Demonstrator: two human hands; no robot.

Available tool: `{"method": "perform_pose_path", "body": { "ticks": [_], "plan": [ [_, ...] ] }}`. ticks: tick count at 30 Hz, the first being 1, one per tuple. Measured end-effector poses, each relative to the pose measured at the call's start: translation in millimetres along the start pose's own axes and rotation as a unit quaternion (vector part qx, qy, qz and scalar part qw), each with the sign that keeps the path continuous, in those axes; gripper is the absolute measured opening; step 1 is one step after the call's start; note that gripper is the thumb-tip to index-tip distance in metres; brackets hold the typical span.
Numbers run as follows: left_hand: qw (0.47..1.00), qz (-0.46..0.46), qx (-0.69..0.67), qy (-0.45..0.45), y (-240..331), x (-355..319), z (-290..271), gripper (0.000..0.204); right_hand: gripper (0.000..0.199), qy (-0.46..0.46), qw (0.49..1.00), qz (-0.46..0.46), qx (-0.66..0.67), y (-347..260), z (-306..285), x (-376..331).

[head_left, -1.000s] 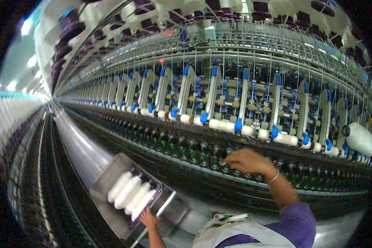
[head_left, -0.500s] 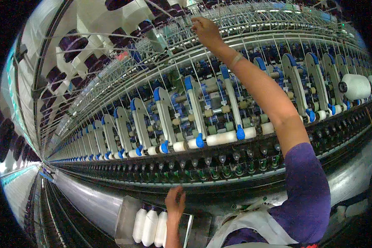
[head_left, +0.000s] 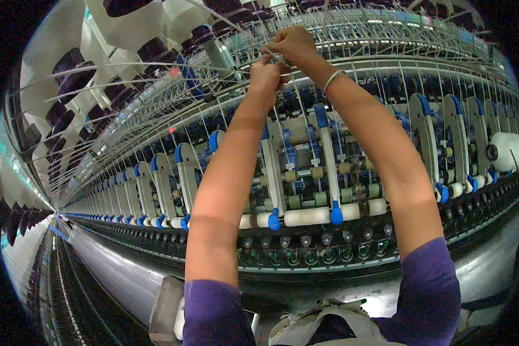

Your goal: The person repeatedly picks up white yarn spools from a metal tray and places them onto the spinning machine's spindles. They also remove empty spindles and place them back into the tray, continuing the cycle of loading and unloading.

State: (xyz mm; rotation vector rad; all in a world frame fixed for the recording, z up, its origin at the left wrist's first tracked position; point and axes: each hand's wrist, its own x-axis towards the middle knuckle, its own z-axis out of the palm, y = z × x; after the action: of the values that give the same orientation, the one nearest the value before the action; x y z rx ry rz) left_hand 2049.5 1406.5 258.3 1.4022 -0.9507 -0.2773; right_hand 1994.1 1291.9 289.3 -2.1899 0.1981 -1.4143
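High above the spinning machine (head_left: 305, 190), I have both arms raised, my left hand (head_left: 265, 75) and right hand (head_left: 294, 45) touching each other at the upper wire rails (head_left: 386, 40). Both sets of fingers are pinched narrow on a fine thread (head_left: 274, 56), barely visible between them. Below, white rollers (head_left: 305, 217) and blue-tipped levers (head_left: 335, 214) line the frame.

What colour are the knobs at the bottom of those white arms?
Blue knobs, clearest in the head view.
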Motion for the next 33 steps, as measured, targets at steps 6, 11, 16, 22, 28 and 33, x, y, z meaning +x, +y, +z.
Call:
{"method": "perform_pose_path", "body": {
  "ticks": [6,11,16,22,28,33],
  "plan": [
    [0.964,0.08,0.249,0.042,-19,24,-7,0.044,0.039,0.093,0.988,0.001,0.125,-3,13,18],
    [0.935,0.212,0.266,0.096,-24,-32,-15,0.043,0.022,0.22,0.975,0.008,0.044,-61,-9,-20],
    [0.908,0.413,-0.065,0.033,44,-94,-45,0.046,0.035,0.259,0.859,-0.438,0.063,-126,-63,-122],
    [0.954,0.294,-0.047,-0.038,111,-127,-65,0.086,0.072,0.221,0.946,-0.236,0.026,-153,-13,-49],
    [0.952,0.275,0.066,0.118,108,-134,-55,0.079,0.081,0.141,0.983,-0.109,-0.032,-100,-20,68],
    [0.951,0.293,0.059,0.079,127,-159,-64,0.076,0.058,0.004,0.984,-0.164,0.077,-109,-16,65]
  ]
}}
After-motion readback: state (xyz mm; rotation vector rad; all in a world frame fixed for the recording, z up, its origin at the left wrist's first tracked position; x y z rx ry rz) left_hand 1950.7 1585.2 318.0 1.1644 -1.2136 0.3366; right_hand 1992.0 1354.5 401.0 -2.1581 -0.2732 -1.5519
